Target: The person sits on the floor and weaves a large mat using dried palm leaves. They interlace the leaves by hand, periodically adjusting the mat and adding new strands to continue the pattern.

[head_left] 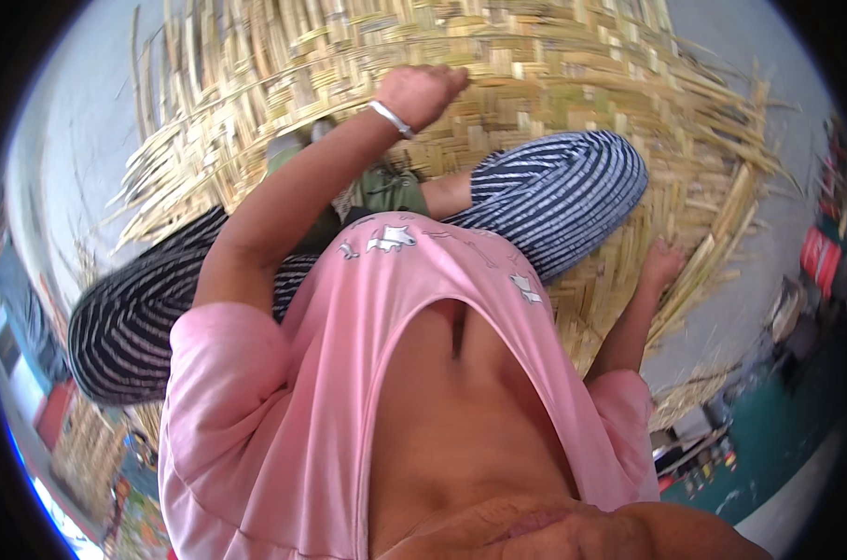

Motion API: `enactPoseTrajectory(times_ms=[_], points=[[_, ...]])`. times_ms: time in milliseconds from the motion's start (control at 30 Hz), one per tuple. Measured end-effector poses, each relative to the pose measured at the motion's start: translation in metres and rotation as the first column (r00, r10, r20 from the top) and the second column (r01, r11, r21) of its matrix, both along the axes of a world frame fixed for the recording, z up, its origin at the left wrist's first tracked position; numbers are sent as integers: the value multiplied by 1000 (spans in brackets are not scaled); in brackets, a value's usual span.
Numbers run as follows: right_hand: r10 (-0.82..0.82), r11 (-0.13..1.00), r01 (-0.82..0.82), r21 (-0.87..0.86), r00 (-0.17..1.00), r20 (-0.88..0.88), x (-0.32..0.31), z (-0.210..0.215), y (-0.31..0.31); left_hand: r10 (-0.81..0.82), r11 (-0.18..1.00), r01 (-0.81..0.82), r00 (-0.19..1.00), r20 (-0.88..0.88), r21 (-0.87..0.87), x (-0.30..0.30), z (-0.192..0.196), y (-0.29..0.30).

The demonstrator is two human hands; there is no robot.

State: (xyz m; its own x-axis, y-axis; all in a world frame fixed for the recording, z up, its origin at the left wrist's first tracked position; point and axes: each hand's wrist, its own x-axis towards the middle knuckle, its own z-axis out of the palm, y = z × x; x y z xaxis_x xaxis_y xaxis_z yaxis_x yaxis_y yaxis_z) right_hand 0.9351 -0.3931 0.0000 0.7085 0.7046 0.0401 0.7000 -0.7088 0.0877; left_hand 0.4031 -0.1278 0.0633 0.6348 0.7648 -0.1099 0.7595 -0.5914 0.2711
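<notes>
A mat of flat, straw-coloured split strips (498, 103) lies on the floor in front of me and under my crossed legs, partly woven. My left hand (422, 97), a pale band round its wrist, is over the middle of the mat with the fingers curled closed. What it holds, if anything, is hidden. At the mat's right side my right hand (663, 261) is low, beside the bundled edge strips (736, 201). Its fingers look bent closed, and I cannot make out anything in them.
Loose strip ends (144, 201) stick out along the left of the mat, and long unwoven strips run away at the far left. My striped trouser knee (573, 191) rests over the weave. A red object (820, 259) and other goods stand at the far right.
</notes>
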Motion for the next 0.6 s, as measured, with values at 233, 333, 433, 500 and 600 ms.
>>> enactPoseTrajectory(times_ms=[233,333,433,500,600], points=[[-193,972,184,-146,980,-45,-6,-21,-85,121,993,-117,976,179,-32,-59,-53,22],[-227,960,206,-188,969,-96,-43,15,-74,179,954,-210,971,160,212,-72,-54,36],[-209,978,209,23,977,44,-45,14,-105,213,935,-202,977,-3,292,-74,-48,43],[-272,962,272,13,959,80,-41,14,-115,255,942,-202,949,-183,267,-74,-40,43],[-424,903,425,-55,905,28,-38,28,-118,266,958,-230,934,-237,168,-91,-52,51]])
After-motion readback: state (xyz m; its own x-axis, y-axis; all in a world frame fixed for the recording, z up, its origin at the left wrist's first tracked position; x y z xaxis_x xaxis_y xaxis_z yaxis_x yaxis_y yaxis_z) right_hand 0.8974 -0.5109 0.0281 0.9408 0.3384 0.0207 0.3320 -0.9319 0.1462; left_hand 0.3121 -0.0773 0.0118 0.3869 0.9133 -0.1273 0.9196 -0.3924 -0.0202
